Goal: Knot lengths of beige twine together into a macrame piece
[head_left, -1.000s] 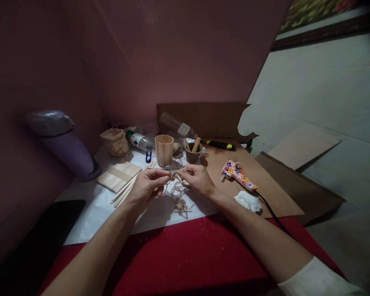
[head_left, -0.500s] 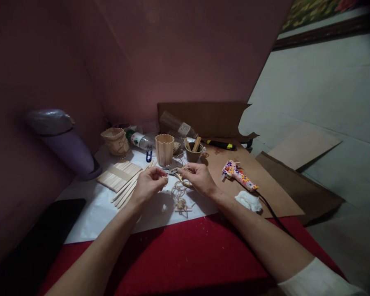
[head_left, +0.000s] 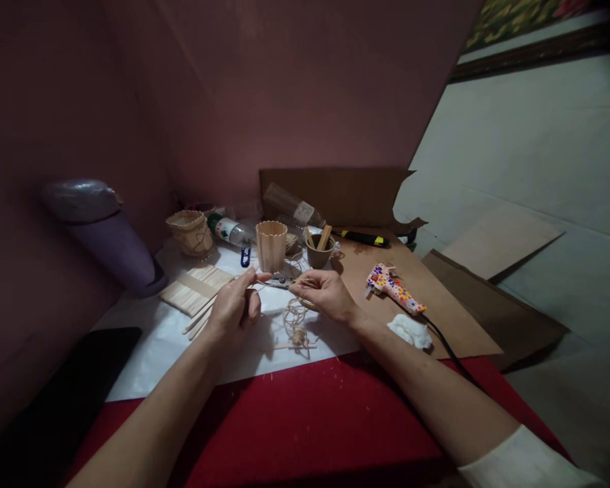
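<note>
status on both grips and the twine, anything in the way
Left grip loosely curled, contents unclear. Right grip pinching twine, more tangled on the paper below. Scissors between, partly hidden by right grip.

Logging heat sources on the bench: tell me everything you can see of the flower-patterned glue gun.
The glue gun is pale pink with orange, purple and yellow flowers, plastic by its look. It lies on the brown cardboard, its handle pointing toward the near right. A black cord runs from the handle's end toward the near right; no plug shows. A crumpled white wad lies just nearer; contact is unclear. Nozzle and trigger details are too small to read.
</note>
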A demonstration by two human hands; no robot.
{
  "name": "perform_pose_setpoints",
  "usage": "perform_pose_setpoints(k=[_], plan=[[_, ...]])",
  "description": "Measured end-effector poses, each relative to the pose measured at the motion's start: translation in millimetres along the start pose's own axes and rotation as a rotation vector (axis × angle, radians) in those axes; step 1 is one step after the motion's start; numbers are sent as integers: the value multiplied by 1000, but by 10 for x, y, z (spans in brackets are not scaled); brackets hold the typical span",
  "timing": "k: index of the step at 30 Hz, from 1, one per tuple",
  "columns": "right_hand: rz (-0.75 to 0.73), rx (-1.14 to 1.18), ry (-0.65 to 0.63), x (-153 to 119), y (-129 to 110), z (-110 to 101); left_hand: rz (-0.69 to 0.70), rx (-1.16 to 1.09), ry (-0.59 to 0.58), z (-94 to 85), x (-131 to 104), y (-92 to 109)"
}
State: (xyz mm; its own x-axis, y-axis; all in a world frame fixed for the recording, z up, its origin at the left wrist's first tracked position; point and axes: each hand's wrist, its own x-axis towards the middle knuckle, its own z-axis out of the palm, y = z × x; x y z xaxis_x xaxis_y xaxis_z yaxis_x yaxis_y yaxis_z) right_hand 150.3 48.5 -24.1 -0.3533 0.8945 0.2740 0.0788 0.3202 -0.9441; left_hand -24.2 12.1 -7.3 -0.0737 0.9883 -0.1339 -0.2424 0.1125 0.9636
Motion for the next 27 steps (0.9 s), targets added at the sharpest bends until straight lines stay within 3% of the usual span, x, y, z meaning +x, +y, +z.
perform_pose_setpoints(k=[4,8,11,15,18,21,25,27], plan=[[-19,76,26,-21,-65,6,-101,273,33,13,7,-22],[-47,87,89,-32,-98,25,-181,490,-22,52,15,-74],[-37,61,127,-31,-88,35,-138,440,-76,72,-5,-75],[-26,52,118,-31,-60,44,-97,289,-311,72,-55,-23],[-38,50,104,-32,-42,52,-55,180,-370,68,-76,1],[-38,11,123,-25,-17,49,13,114,-334,66,-72,-7],[-22,-40,119,-15,19,34,169,100,-155,52,-32,-48],[-24,-35,104,-20,18,35,176,65,-86,38,-5,-60]])
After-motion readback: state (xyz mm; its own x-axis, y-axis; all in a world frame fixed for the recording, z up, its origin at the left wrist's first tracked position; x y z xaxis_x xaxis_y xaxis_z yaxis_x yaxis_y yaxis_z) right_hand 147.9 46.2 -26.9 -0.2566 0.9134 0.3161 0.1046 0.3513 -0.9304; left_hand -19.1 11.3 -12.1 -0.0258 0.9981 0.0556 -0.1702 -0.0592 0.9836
